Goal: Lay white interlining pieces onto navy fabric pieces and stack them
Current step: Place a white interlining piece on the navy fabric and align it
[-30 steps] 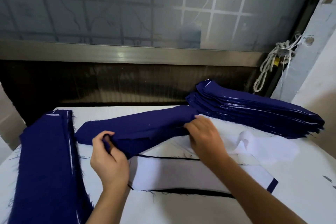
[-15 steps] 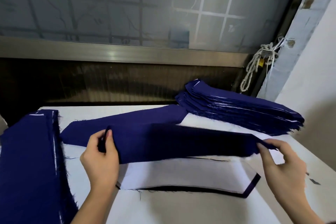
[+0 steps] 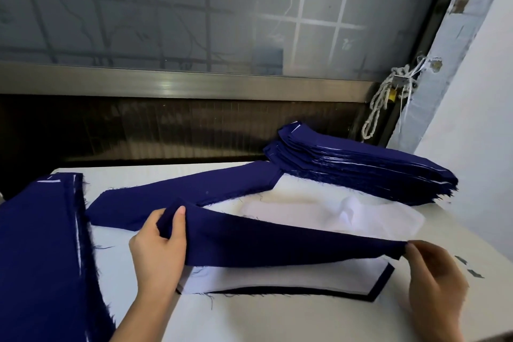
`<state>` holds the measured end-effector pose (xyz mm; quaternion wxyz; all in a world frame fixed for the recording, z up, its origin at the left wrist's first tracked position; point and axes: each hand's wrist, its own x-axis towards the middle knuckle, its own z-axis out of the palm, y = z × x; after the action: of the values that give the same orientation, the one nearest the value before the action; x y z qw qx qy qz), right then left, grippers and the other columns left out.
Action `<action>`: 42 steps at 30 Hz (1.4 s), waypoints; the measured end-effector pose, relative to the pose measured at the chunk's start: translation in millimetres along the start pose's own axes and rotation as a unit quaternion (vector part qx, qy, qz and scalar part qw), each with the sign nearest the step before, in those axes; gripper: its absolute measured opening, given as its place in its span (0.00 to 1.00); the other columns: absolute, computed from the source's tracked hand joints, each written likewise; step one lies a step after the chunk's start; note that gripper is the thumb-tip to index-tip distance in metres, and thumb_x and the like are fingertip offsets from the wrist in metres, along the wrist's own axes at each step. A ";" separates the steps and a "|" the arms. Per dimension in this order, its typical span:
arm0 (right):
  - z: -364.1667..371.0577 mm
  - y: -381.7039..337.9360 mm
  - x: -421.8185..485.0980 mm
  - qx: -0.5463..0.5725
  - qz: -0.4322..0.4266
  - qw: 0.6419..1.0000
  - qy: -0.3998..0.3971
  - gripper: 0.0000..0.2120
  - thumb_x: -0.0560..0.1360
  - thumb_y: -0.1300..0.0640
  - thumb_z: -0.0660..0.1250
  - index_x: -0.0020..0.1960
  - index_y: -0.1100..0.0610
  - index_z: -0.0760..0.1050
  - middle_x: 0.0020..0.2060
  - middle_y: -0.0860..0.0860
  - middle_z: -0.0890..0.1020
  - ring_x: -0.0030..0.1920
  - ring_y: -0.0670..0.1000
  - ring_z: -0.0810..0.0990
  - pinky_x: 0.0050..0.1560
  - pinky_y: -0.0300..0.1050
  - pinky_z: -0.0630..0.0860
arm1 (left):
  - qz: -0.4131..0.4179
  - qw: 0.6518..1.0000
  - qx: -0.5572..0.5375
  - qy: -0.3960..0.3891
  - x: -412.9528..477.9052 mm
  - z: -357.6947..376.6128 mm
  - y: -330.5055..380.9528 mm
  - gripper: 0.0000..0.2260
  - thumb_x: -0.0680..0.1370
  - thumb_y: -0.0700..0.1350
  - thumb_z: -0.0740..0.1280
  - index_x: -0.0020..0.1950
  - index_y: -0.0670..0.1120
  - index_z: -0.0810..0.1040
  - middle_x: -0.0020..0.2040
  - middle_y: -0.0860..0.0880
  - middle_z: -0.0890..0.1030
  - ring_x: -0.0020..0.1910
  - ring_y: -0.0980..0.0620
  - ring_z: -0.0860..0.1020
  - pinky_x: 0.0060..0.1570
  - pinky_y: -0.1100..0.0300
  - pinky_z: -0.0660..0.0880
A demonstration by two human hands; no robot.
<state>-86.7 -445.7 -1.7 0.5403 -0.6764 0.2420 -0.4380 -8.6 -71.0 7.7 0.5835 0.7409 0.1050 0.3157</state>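
White desk (image 3: 249,319). Large navy fabric pile (image 3: 41,244) at the left edge. Tall stack of navy fabric pieces (image 3: 361,169) far right, white slivers between layers, probably paired work; more is left. A long frayed navy fabric piece (image 3: 277,241) sags just above a white-interlined navy piece (image 3: 277,276), with loose white interlining pieces (image 3: 333,211) behind. Left grip (image 3: 158,247) and right grip (image 3: 433,277) each pinch one end.

Garment workshop. A white table (image 3: 249,319) bears a tall stack (image 3: 361,164) of cut navy pieces at far right, another stack (image 3: 36,244) at near left, and loose interlining (image 3: 319,214) between; behind stand a frosted, barred window (image 3: 194,8) and a chipped wall (image 3: 477,133).
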 end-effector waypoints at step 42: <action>-0.5 3.6 4.2 0.188 0.157 0.954 -0.174 0.05 0.75 0.73 0.64 0.46 0.67 0.77 0.33 0.59 0.82 0.32 0.55 0.80 0.36 0.39 0.78 | -0.052 0.995 0.045 -0.065 7.8 -1.3 -9.7 0.12 0.80 0.52 0.66 0.53 0.44 0.80 0.46 0.51 0.83 0.48 0.50 0.80 0.47 0.56 0.75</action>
<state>-84.5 -450.4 -3.8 0.7534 -0.5819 0.1608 -0.2606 -1.2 -63.0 1.6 0.5706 0.7791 0.1197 0.2306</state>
